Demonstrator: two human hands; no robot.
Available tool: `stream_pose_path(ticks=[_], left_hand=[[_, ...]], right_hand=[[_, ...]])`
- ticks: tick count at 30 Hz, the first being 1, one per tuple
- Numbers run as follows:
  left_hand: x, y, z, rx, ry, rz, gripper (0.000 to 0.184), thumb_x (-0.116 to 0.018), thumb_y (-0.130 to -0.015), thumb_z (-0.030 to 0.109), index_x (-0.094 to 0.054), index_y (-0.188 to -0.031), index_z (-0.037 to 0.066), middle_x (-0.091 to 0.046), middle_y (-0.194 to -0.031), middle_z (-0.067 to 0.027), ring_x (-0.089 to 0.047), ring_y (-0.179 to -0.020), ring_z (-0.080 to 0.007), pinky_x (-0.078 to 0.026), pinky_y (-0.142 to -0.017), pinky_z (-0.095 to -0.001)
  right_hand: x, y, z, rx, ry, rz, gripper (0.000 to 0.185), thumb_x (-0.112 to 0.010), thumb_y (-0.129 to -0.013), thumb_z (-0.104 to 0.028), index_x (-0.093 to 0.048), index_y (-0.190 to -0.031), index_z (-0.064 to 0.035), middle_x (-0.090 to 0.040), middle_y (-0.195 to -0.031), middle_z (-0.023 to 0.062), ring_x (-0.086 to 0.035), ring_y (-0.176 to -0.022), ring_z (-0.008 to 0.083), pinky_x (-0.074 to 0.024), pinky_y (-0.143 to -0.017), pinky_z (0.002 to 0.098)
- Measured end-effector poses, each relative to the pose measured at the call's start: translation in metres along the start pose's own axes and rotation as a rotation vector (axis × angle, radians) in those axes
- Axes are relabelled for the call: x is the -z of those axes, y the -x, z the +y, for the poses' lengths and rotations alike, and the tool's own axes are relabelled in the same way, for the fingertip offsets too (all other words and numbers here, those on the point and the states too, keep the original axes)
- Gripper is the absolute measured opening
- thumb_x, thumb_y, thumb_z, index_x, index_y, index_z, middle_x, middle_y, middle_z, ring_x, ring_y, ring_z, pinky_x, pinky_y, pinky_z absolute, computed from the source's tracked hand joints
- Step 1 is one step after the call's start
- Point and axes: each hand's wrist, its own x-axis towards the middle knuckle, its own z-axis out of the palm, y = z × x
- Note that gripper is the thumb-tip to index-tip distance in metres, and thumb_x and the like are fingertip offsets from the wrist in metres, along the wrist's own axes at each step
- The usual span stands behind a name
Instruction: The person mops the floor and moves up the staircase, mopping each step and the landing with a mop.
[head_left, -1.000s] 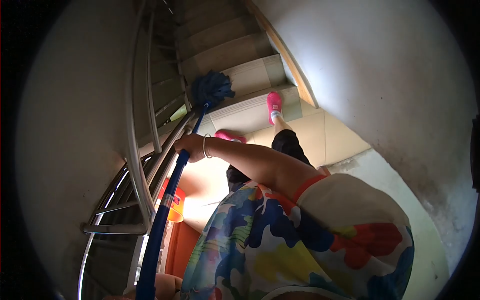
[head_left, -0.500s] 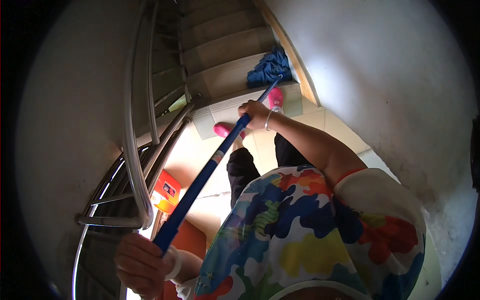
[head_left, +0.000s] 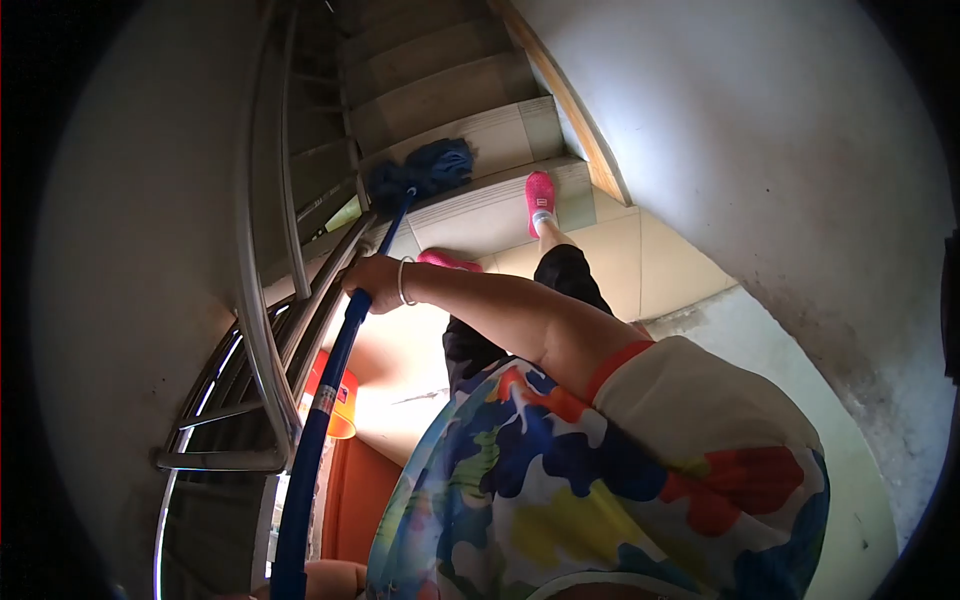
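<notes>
A blue mop head (head_left: 425, 170) lies on a stair step, at its left side near the railing. Its blue pole (head_left: 318, 430) runs down and left to the bottom edge of the view. My right hand (head_left: 375, 283), with a white bracelet at the wrist, is wrapped round the upper part of the pole, close beside the metal rail. At the bottom edge, part of my left hand (head_left: 335, 579) shows by the pole's lower end; its fingers are mostly out of view.
Metal railing (head_left: 262, 330) rises on the left. Tiled stairs (head_left: 440, 90) lead up ahead, with a wooden strip (head_left: 575, 95) and wall at right. My pink shoes (head_left: 540, 200) stand on the tiles. An orange bucket (head_left: 343, 408) is beyond the rail.
Since half a second ago, the mop head has swung from the step's right side to its left. My right hand has moved left with the pole, and my left hand has dropped toward the bottom edge.
</notes>
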Motion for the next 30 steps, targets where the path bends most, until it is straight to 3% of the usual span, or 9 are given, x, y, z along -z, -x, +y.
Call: stream_pose_path(ticks=[8,12,14,16,21,25,26,27,30], left_hand=[[-0.063,0.014,-0.083,0.101,0.14,0.058,0.032,-0.052,-0.079,0.029,-0.038,-0.053,0.019,-0.041,-0.053,0.0058,-0.04,-0.05,-0.0076,-0.031,-0.055,-0.0269],[-0.091,-0.007,-0.09,0.117,0.186,-0.117,0.033,-0.056,-0.078,0.028,-0.036,-0.052,0.021,-0.04,-0.053,0.0068,-0.038,-0.05,-0.0062,-0.03,-0.055,-0.0258],[-0.088,-0.003,-0.087,0.175,0.18,0.141,0.033,-0.059,-0.076,0.025,-0.035,-0.053,0.021,-0.035,-0.052,0.007,-0.036,-0.049,-0.0065,-0.028,-0.054,-0.0252],[-0.096,-0.015,-0.081,0.234,0.473,0.206,0.034,-0.059,-0.076,0.025,-0.033,-0.054,0.02,-0.032,-0.052,0.0073,-0.034,-0.049,-0.0075,-0.028,-0.054,-0.0261],[-0.085,0.037,-0.031,0.411,0.338,0.381,0.025,-0.059,-0.077,0.027,-0.046,-0.06,0.014,-0.042,-0.054,0.0045,-0.044,-0.052,-0.0105,-0.034,-0.055,-0.0273],[-0.088,0.068,-0.01,0.601,-1.338,-0.154,0.022,-0.047,-0.079,0.007,-0.059,-0.062,0.016,-0.047,-0.048,-0.0023,-0.044,-0.039,-0.0148,-0.036,-0.038,-0.0282],[-0.049,0.097,0.024,0.794,-1.657,-0.969,0.025,-0.044,-0.086,0.009,-0.066,-0.074,0.009,-0.056,-0.053,-0.0055,-0.053,-0.045,-0.0198,-0.042,-0.042,-0.0321],[-0.019,0.146,0.038,0.795,-1.656,-0.963,0.025,-0.044,-0.086,0.009,-0.066,-0.074,0.009,-0.056,-0.053,-0.0055,-0.053,-0.045,-0.0198,-0.042,-0.042,-0.0321],[-0.05,0.181,0.026,1.463,-1.207,-0.958,0.017,-0.054,-0.081,0.022,-0.067,-0.086,0.012,-0.063,-0.074,-0.0117,-0.062,-0.068,-0.0263,-0.049,-0.055,-0.037]], right_hand=[[0.132,0.118,0.051,-0.435,0.223,-0.145,0.015,-0.064,-0.065,-0.021,-0.063,-0.077,-0.0122,-0.064,-0.078,0.0127,-0.062,-0.082,0.031,-0.0477,-0.074,0.0398],[0.14,0.154,0.075,-0.346,0.252,0.115,0.013,-0.067,-0.065,-0.021,-0.058,-0.068,-0.0123,-0.061,-0.07,0.0075,-0.06,-0.076,0.0302,-0.0467,-0.07,0.0394],[0.14,0.157,0.081,-0.096,0.156,0.562,0.012,-0.067,-0.063,-0.019,-0.058,-0.066,-0.0119,-0.06,-0.069,0.0071,-0.059,-0.074,0.0306,-0.0464,-0.069,0.0396],[0.14,0.161,0.097,-0.079,0.135,0.612,0.012,-0.066,-0.062,-0.018,-0.058,-0.068,-0.0119,-0.06,-0.068,0.0069,-0.059,-0.072,0.0307,-0.0457,-0.068,0.0402],[0.113,0.183,0.161,-0.415,0.274,0.182,0.01,-0.066,-0.063,-0.019,-0.061,-0.071,-0.0144,-0.062,-0.074,0.0067,-0.06,-0.078,0.0275,-0.0441,-0.075,0.0377],[0.081,0.184,0.15,-0.431,0.37,-0.143,0.014,-0.065,-0.066,-0.026,-0.066,-0.078,-0.0193,-0.064,-0.083,0.0045,-0.059,-0.089,0.0254,-0.041,-0.084,0.0403],[0.07,0.186,0.154,-0.428,0.407,-0.236,0.016,-0.065,-0.066,-0.027,-0.066,-0.08,-0.0194,-0.064,-0.085,0.0041,-0.059,-0.092,0.0254,-0.0402,-0.086,0.0419],[0.057,0.192,0.157,-0.366,0.46,-0.313,0.012,-0.065,-0.066,-0.025,-0.066,-0.077,-0.0201,-0.064,-0.082,0.0035,-0.06,-0.089,0.0239,-0.0407,-0.084,0.0419],[0.018,0.208,0.167,-0.255,0.484,-0.607,0.005,-0.063,-0.068,-0.022,-0.065,-0.069,-0.0181,-0.066,-0.081,0.0031,-0.062,-0.087,0.022,-0.043,-0.081,0.0431]])
